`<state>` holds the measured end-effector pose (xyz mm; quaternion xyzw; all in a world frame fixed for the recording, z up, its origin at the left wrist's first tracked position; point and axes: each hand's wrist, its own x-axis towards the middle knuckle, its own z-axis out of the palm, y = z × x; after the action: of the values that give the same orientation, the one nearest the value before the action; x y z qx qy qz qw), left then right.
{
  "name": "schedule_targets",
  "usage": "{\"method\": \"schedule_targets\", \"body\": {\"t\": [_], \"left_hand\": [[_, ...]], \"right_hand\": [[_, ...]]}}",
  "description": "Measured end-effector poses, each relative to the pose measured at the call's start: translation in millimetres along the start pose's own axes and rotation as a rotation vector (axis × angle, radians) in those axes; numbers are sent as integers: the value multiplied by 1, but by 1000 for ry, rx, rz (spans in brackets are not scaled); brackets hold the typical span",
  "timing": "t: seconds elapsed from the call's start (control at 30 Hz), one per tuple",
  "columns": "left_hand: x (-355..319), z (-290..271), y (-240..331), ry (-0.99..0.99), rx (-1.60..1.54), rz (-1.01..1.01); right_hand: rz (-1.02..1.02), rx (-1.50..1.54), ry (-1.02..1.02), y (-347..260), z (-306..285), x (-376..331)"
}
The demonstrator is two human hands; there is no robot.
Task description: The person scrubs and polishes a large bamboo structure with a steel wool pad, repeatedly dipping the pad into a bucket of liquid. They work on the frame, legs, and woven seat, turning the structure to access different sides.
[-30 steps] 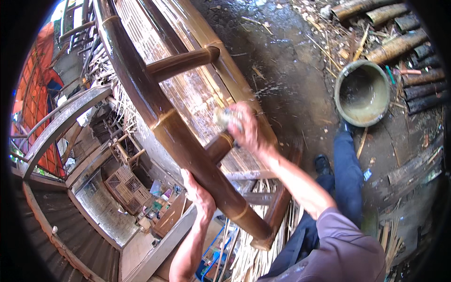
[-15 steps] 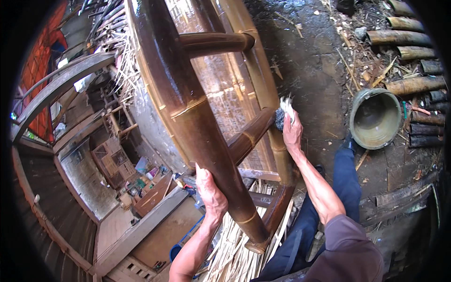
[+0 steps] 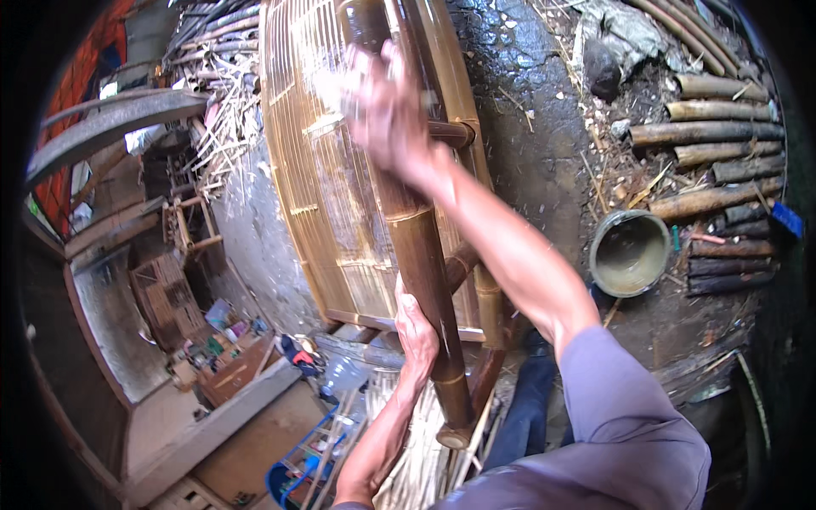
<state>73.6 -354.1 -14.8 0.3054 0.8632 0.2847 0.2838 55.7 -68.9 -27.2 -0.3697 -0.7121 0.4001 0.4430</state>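
Observation:
A thick, dark brown bamboo pole [image 3: 422, 263] runs lengthwise in front of me, part of a wet bamboo frame with short crosspieces. My left hand [image 3: 416, 327] is wrapped round its lower part from the left side. Stretched across the pole's upper part is my right arm; my right hand [image 3: 387, 115], smeared by motion, is closed over the bamboo. A whitish blurred scouring pad with pale fibres [image 3: 336, 89] shows at its fingers. Behind the pole lies a slatted bamboo panel [image 3: 293, 161], shiny with water.
A grey bucket [image 3: 631, 255] stands on the wet ground at right, with cut bamboo lengths [image 3: 705, 134] beyond it. Pale bamboo strips [image 3: 416, 442] lie below the frame. At left are a wooden beam [image 3: 204, 433] and a blue container [image 3: 285, 480].
My right hand has swung from the frame's right side up and left across the thick pole. The pole appears shifted right and more upright; my left hand still grips it.

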Motion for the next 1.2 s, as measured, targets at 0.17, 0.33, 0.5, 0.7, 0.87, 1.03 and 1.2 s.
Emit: {"method": "schedule_targets", "body": {"t": [0.17, 0.33, 0.5, 0.7, 0.87, 1.03, 1.2], "left_hand": [[-4, 2, 9, 5, -39, 19], [-1, 3, 9, 53, 102, -2], [-4, 6, -12, 90, 32, 68], [-2, -2, -44, 160, -3, 68], [-2, -5, -30, 215, 165, -17], [-10, -5, -13, 244, 266, -167], [-13, -6, -19, 265, 84, -135]], "right_hand": [[196, 62, -161, -39, -34, -108], [37, -64, -39, -25, -22, -89], [-48, 487, 234, 75, 23, 29], [367, -68, 281, 157, -117, -232], [873, -330, 118, 235, -255, -380], [881, -515, 5, 343, -334, -441], [975, -662, -193, 428, -391, -468]]}}
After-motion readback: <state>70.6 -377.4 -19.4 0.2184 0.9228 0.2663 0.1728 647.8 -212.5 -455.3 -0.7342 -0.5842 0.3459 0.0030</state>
